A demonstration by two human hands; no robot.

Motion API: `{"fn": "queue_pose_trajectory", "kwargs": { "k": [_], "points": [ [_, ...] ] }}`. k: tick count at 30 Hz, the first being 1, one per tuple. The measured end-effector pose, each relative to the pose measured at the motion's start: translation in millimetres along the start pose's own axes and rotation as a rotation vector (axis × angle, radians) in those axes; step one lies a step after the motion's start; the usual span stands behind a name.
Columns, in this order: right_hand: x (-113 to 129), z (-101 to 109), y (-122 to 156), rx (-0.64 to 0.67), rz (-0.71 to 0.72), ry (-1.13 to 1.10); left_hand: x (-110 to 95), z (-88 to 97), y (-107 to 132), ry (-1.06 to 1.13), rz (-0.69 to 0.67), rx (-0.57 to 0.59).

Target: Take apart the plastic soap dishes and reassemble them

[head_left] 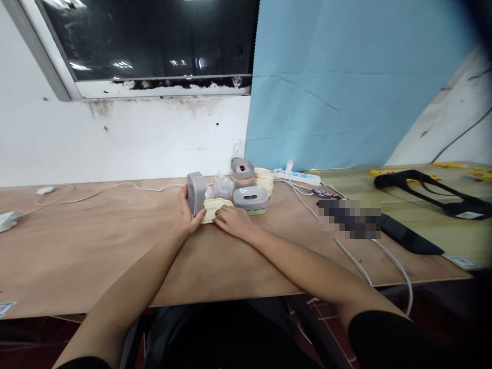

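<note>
My left hand grips a grey rounded plastic box part that stands on its edge on the table. Its thumb reaches toward a pale yellow ribbed piece. With bent fingers, my right hand holds the near right side of that yellow piece; its fingertips are partly hidden. Just behind the right hand sits a box with a grey lid, which has an oval slot. Something white, too small to make out, shows between the grey part and the yellow piece.
Behind the hands stand a clear plastic bundle, another grey-topped box, stacked cream pieces and a clear bottle. A power strip, white cables, a dark phone-like slab and a black strap frame lie to the right.
</note>
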State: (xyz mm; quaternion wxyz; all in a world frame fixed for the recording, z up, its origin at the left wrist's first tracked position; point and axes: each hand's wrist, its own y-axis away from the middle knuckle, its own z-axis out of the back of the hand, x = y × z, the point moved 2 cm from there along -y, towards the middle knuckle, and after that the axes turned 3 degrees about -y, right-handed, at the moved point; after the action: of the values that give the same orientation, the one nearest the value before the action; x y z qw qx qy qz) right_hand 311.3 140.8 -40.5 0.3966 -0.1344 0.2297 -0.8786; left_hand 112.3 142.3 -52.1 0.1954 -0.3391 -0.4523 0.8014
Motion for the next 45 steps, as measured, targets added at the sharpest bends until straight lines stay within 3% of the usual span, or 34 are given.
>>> {"fn": "queue_pose_trajectory", "kwargs": {
  "k": [8,12,18,22,27,33,38,45],
  "points": [
    [-10.2,10.4,10.6,-0.439,0.178,-0.436,-18.1,0.8,-3.5,-0.118,-0.198,0.029],
    [-15.0,10.5,13.2,-0.628,0.121,-0.435,-25.4,-2.2,-2.4,-0.117,-0.299,0.073],
    [-15.0,2.7,13.8,-0.717,0.146,-0.418,-34.3,-2.7,-4.9,-0.147,-0.342,0.115],
    [-23.2,23.6,14.1,-0.856,0.113,-0.324,-37.7,-0.3,-7.0,-0.26,-0.33,0.187],
    [-52.1,55.4,12.5,-0.758,0.066,-0.009,-33.3,0.5,-7.5,-0.36,-0.254,0.323],
    [-82.9,44.3,13.7,-0.555,-0.015,0.127,-28.9,-3.3,-6.8,-0.342,-0.298,0.471],
    [-85.1,35.0,12.4,-0.439,0.02,0.134,-30.0,-7.5,-6.4,-0.308,-0.332,0.526],
    [-74.5,35.8,9.9,-0.389,0.077,0.136,-27.5,-10.2,-5.1,-0.298,-0.327,0.588]
  ]
}}
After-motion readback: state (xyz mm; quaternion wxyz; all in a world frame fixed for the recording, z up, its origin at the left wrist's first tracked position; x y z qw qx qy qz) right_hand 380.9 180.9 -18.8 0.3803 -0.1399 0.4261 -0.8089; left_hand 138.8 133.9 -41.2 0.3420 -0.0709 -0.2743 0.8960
